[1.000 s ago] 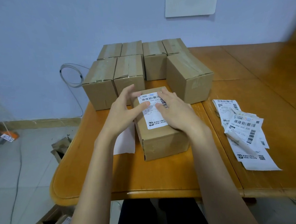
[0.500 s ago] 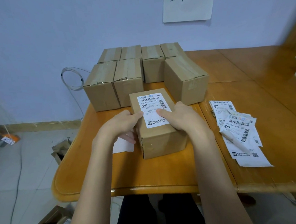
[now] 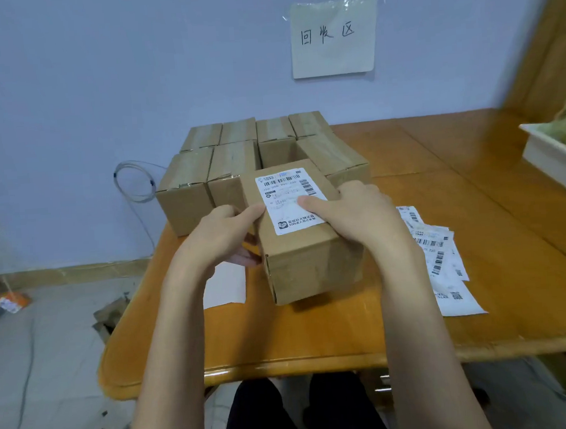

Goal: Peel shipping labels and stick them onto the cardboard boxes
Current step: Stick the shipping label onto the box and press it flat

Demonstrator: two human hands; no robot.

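Labelled box (image 3: 305, 243) at table (image 3: 317, 339) centre, both grips clamped on its sides: left hand (image 3: 219, 239), right hand (image 3: 358, 215). I'd lift level, park it clear of unlabelled boxes (image 3: 189, 187) at 12 o'clock.

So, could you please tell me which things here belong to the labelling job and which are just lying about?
Job:
- brown cardboard box gripped by left hand and right hand
- white shipping label on it
- unlabelled brown boxes
- loose white labels

Lying about:
- handwritten wall sign
- white tray
- coiled cable
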